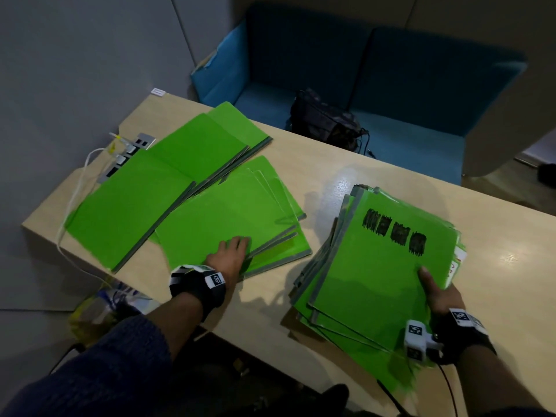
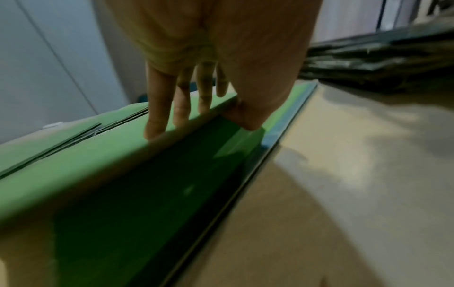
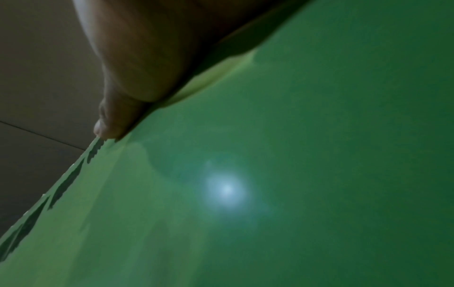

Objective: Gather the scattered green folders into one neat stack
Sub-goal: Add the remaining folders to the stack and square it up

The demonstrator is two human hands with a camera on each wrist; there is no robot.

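Green folders lie on a light wooden table (image 1: 505, 230). A thick uneven stack of folders (image 1: 376, 272) with black scribbles on top sits at the right, its near end past the table edge. My right hand (image 1: 430, 282) grips its right side, thumb (image 3: 110, 124) on the top cover (image 3: 270, 174); the fingers are hidden beneath. In the middle, a fanned pile of folders (image 1: 228, 212) lies flat. My left hand (image 1: 236, 246) pinches the near edge of its top folder (image 2: 86, 174), fingers (image 2: 157, 116) above, thumb under the lifted edge. More folders (image 1: 129, 203) overlap at the far left.
A socket panel with a white cable (image 1: 128, 156) is partly covered by the left folders. A blue sofa (image 1: 406, 85) with a dark bag (image 1: 325, 121) stands behind the table. A yellow bag (image 1: 93, 311) is on the floor at the near left.
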